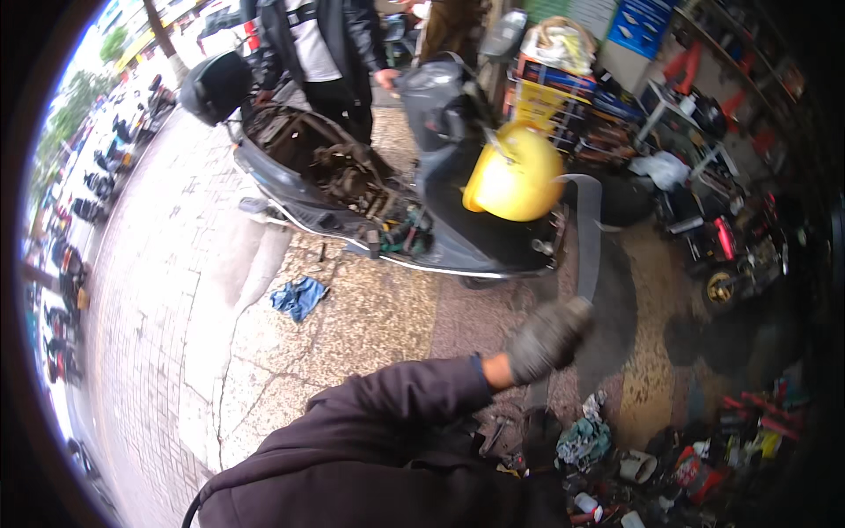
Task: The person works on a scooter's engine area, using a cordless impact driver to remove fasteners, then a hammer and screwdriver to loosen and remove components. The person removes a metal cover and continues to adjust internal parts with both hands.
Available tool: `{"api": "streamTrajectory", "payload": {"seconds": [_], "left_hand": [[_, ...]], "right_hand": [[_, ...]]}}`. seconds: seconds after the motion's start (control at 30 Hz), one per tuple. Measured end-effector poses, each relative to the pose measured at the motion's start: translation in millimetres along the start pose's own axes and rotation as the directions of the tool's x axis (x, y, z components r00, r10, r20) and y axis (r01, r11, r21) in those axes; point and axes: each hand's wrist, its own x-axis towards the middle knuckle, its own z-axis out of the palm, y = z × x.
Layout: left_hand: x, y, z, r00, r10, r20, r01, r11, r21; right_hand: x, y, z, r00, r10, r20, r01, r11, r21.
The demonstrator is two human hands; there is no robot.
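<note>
My left hand (550, 341), in a dark grey work glove, reaches across to the right with its fingers closed. From it rises a long, curved, translucent greyish strip (591, 242), which it appears to grip; its exact kind is unclear. The strip's top bends toward a yellow helmet (518, 176) resting at the front of a dark scooter (493, 238). With its seat area uncovered, the scooter shows its inner frame and loose wires (409, 231). No part of my right hand can be seen.
Beyond the scooter stands a person in a dark jacket (356, 44), one hand near it. A blue rag (299, 299) lies on the paving. Tools and scraps (695, 466) clutter the lower right. Crates (554, 84) and a small wheeled machine (739, 273) stand on the right.
</note>
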Motion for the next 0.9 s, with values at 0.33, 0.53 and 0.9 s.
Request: {"api": "streamTrajectory", "payload": {"seconds": [0.33,0.53,0.9], "left_hand": [[-201,215,-408,0.579,0.654,-0.487,0.066,0.558,0.827],[-307,325,-512,0.521,0.339,-0.783,-0.558,0.83,-0.012],[-511,509,-600,-0.401,0.505,-0.764,-0.516,0.565,0.644]], "right_hand": [[28,3,198,0.847,-0.014,0.531,0.349,0.768,-0.537],[69,-19,288,0.681,-0.209,0.702,0.633,0.65,-0.421],[204,-115,561,0.32,-0.107,0.941,0.776,0.6,-0.195]]}}
